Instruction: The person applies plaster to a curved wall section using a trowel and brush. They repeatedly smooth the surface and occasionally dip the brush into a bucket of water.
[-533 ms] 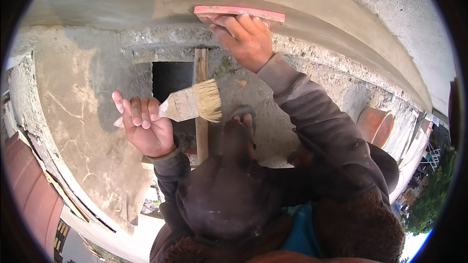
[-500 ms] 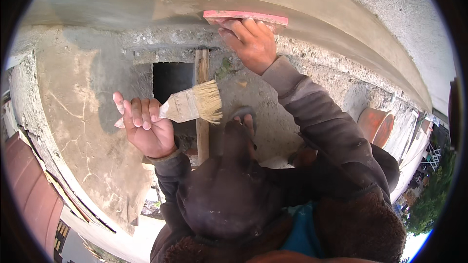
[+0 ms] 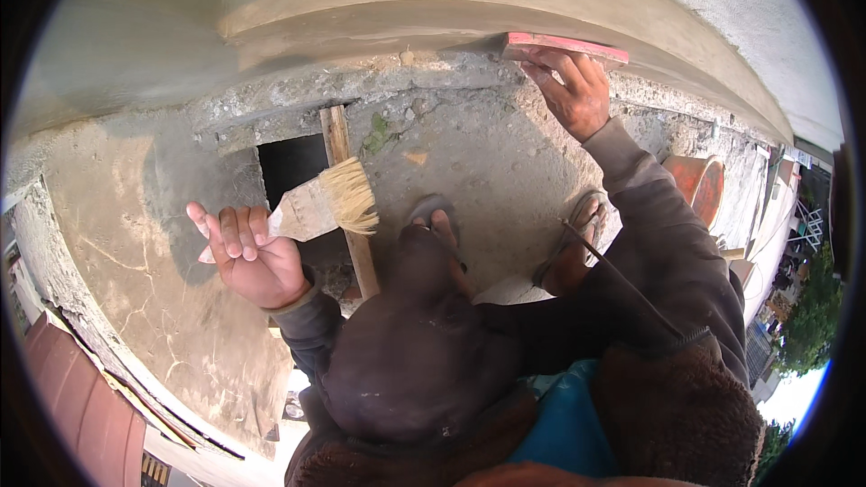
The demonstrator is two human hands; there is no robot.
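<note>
Hand status. I observe the left hand [image 3: 260, 263], palm up, its curled fingers closed around the handle of a flat brush [image 3: 311, 207]; the bristles point right and are clear of the wall. The right hand [image 3: 577, 97] grasps a pink-edged float [image 3: 577, 47] from its near side. The float lies at the far right of the scene, along the lower edge of the smooth wall [image 3: 379, 9], apparently against it.

Progress. I judge the work to be partly complete. The curved band of the smooth wall reads as even over most of its length. Its left part is darker, which I take to be damp. The rough strip [image 3: 271, 95] at its foot is coarse and pitted, with no smooth coat visible. I rate the lower edge beside the float as the section in hand; whether its finish is final, I cannot tell.

Markings. I can read no brand, label or lettering on the brush, the float or the orange bucket [image 3: 699, 185] standing at right. Small details near the rim of my view are too fine to resolve.
</note>
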